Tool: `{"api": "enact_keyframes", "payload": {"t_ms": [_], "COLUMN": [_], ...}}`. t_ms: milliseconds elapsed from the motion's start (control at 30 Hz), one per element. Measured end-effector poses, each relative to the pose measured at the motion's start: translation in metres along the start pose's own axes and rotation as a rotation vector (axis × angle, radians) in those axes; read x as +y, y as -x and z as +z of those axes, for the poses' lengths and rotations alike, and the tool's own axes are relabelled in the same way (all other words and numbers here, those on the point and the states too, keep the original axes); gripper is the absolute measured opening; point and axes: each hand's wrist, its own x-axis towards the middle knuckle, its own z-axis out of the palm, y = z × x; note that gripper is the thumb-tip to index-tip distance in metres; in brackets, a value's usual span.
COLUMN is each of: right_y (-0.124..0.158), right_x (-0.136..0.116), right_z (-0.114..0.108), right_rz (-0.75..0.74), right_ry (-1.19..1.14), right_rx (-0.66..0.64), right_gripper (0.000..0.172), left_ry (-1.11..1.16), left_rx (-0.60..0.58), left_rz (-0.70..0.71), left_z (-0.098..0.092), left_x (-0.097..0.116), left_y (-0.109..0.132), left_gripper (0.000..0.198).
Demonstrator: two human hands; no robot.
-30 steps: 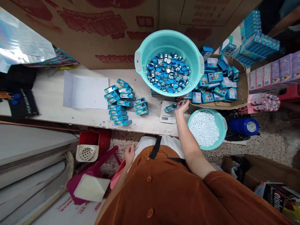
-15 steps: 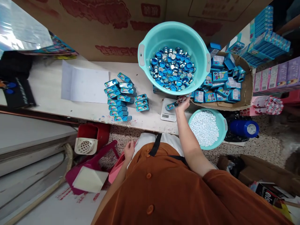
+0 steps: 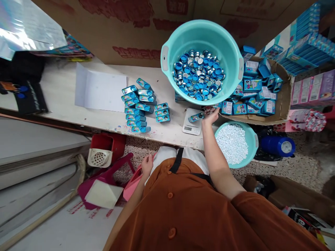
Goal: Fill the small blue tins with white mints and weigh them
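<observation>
My right hand point(image 3: 211, 115) is at the right edge of a small white digital scale point(image 3: 192, 129), its fingers curled. What they hold, if anything, is too small to make out. Right by the fingertips, a blue candy tin point(image 3: 196, 116) with a dark opening sits on the scale. My left hand point(image 3: 147, 164) hangs low beside my thigh, fingers curled in, nothing visible in them. Several more blue tins point(image 3: 136, 117) stand in rows on the table to the left. Behind the scale, a large teal basin point(image 3: 167, 75) holds many round blue-and-silver caps point(image 3: 196, 75).
A smaller teal basin point(image 3: 255, 141) of white candies point(image 3: 231, 143) sits below the table edge at right. Blue tins point(image 3: 252, 84) fill a cardboard box point(image 3: 285, 92). White paper point(image 3: 102, 90) lies on the table point(image 3: 57, 87); a big carton point(image 3: 131, 31) stands behind.
The whole view has shifted slightly to the right. My right hand has drawn a little away from the tin on the scale. My left hand stays low.
</observation>
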Motion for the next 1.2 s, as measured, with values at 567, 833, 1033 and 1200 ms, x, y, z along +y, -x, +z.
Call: {"api": "enact_keyframes", "payload": {"t_ms": [567,833,1033,1200], "right_y": [0.012,0.013,0.007,0.005], "right_x": [0.011,0.015,0.022,0.019], "right_z": [0.0,-0.001,-0.01,-0.037], "right_rz": [-0.069,-0.092,-0.167,-0.338], "right_ry": [0.103,0.105,0.186,0.346], "right_rx": [-0.046,-0.088,-0.136,-0.175], "right_gripper": [0.049,0.048,0.05,0.047], "left_ry": [0.03,0.0,0.046,0.001], "left_rx": [0.016,0.006,0.01,0.017], "left_rz": [0.013,0.036,-0.013,0.012], "left_z": [-0.002,-0.001,0.001,0.0], "left_x": [0.004,0.005,-0.003,0.004], "left_y": [0.009,0.012,0.009,0.012], "left_gripper": [0.038,0.037,0.035,0.031]}}
